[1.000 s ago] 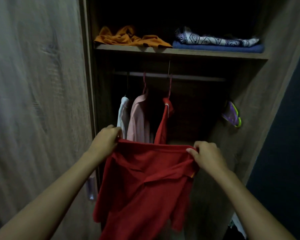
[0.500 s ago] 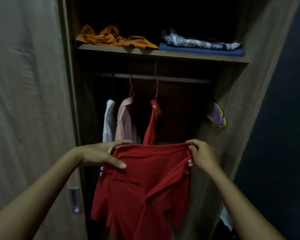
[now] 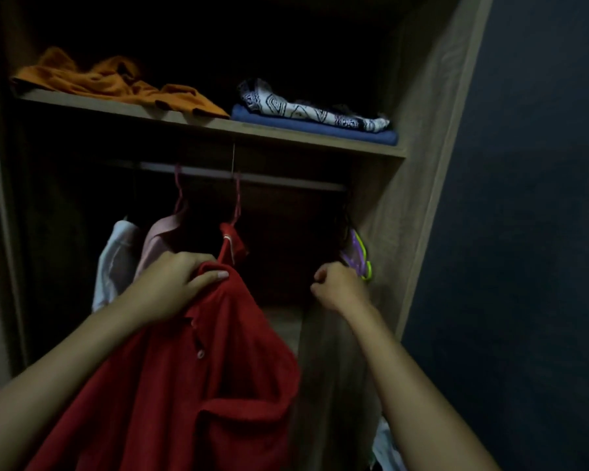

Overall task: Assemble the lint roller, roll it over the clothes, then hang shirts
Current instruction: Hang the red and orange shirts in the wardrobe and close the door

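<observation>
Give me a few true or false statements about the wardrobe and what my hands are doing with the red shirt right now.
1. The left hand grips the red shirt. True.
2. The right hand also holds the red shirt. False: it is curled and apart from it, holding nothing visible.
3. An orange garment lies on the shelf. True.
4. The rail carries no clothes. False: a pink shirt and others hang there.

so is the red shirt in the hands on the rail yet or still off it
Off it. The red polo shirt hangs bunched from the left hand, below the rail; no hanger shows in it.
</observation>
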Tool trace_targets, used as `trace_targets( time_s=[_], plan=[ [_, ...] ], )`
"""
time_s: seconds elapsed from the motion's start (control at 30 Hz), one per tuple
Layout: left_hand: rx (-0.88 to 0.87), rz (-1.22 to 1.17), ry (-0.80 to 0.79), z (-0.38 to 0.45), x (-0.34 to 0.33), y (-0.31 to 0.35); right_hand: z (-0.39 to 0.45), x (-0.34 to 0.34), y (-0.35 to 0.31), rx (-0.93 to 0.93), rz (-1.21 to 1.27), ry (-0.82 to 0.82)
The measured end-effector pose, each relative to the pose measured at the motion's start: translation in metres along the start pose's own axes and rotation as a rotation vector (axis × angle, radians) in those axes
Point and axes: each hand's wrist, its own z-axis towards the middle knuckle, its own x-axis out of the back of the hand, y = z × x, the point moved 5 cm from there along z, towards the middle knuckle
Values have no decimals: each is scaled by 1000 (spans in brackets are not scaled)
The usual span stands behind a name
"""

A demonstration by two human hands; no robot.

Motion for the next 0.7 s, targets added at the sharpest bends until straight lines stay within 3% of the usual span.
trace_targets(
  time_s=[0.1, 0.17, 0.5, 0.7],
  plan=[
    [-6, 41, 37, 6, -5, 6, 24, 25, -22, 84, -263, 345],
    [15, 57, 37, 8, -8, 7, 37, 29, -29, 103, -433, 410],
    [120, 84, 79, 2, -12, -18, 76, 17, 14, 33, -562, 313],
    [119, 65, 68, 6, -2, -22, 83, 18, 15, -27, -381, 278]
  ],
)
